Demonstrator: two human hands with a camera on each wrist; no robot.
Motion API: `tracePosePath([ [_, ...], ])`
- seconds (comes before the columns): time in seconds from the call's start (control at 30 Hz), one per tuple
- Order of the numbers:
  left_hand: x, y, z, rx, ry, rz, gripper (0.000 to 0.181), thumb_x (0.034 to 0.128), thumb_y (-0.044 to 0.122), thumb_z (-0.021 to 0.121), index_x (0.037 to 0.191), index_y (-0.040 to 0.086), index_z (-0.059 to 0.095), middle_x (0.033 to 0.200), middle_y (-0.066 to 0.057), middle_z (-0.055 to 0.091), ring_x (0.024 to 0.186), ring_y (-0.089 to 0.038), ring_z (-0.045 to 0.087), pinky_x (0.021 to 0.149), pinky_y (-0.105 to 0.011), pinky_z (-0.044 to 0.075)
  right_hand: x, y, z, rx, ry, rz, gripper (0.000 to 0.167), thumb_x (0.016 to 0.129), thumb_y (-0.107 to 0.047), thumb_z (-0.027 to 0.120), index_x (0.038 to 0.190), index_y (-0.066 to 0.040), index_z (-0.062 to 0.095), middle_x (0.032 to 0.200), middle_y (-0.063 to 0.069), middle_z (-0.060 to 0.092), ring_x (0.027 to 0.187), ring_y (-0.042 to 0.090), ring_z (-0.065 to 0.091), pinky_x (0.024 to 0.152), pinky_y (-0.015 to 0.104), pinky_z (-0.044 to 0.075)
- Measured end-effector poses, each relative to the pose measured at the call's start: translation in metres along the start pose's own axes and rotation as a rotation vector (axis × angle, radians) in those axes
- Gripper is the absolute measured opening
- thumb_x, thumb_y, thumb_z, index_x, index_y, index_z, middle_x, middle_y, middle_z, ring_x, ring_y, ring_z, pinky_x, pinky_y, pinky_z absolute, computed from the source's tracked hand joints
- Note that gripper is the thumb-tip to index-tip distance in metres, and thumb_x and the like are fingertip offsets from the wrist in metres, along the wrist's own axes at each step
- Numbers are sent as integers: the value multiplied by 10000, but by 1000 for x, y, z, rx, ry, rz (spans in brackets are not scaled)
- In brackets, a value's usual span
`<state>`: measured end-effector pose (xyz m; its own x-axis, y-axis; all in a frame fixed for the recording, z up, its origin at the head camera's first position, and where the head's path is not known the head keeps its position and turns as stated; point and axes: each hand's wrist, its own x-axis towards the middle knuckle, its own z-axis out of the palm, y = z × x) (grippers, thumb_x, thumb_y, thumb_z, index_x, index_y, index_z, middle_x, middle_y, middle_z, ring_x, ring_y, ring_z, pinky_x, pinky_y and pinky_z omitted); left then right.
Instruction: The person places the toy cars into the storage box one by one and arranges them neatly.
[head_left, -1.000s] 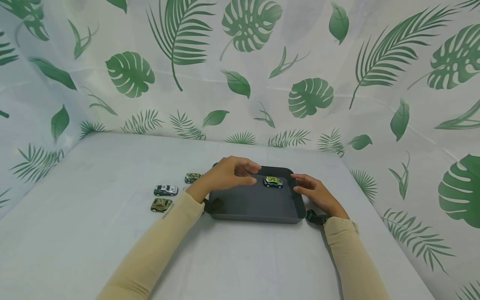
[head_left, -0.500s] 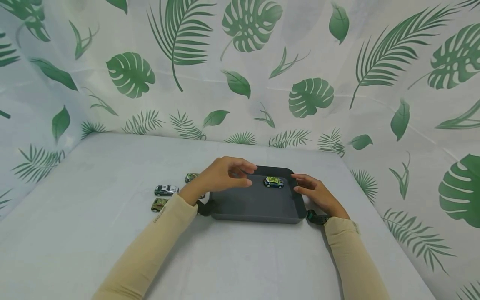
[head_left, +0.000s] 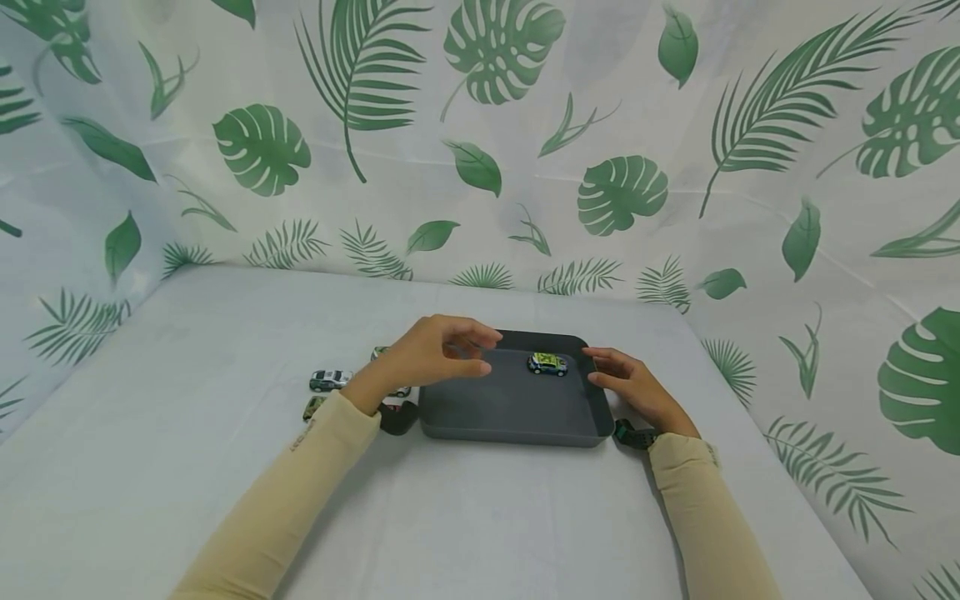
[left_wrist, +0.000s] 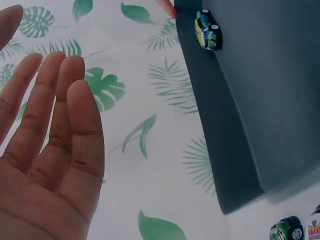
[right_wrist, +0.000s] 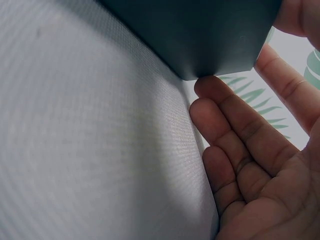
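My left hand [head_left: 429, 350] hovers above the left part of a dark grey tray [head_left: 517, 437], thumb and fingers apart, holding nothing. In the left wrist view its fingers [left_wrist: 87, 135] are extended. My right hand [head_left: 637, 385] rests at the tray's right wall; the right wrist view has its fingertips [right_wrist: 212, 87] against the outside, near the cloth. Inside the tray, towards the back right, sits a yellow-green and blue toy car [head_left: 547, 364]. Left of the tray stand a silver-white toy car [head_left: 330, 381] and a camouflage toy car [head_left: 313, 407], partly covered by the left sleeve.
Another green toy car [head_left: 379, 352] shows behind the left wrist; further cars there are mostly hidden. A white cloth [head_left: 480, 517] covers the table. Leaf-printed fabric [head_left: 480, 167] hangs behind and at the sides. Each wrist wears a dark band [head_left: 633, 435].
My left hand has drifted left, away from the car in the tray, keeping its fingers parted. It now covers more of the cars at left. My right hand and the tray have stayed put.
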<state>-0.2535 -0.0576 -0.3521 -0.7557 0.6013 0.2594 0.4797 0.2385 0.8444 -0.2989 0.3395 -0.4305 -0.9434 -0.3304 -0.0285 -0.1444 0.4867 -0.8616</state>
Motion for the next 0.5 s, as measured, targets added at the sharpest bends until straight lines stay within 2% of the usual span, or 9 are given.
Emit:
tracePosePath([
  [0.2,-6,-6,-5,-17,-12,38,450,983,84,804,1415,21,696,1345,-145,728,1175,-343,700,949,-361,616,0,1,0,-9,0,-3,599,1076,-144,668,1602,39,448,1632,353,413,1507,561,389,1208,763,283],
  [0.5,-17,-11,-15,-1,-19,48,463,982,95,799,1426,27,689,1333,-133,735,1162,-277,713,968,-389,611,1,1,0,-8,7,7,601,1074,-151,674,1603,29,453,1632,346,419,1507,553,397,1223,750,272],
])
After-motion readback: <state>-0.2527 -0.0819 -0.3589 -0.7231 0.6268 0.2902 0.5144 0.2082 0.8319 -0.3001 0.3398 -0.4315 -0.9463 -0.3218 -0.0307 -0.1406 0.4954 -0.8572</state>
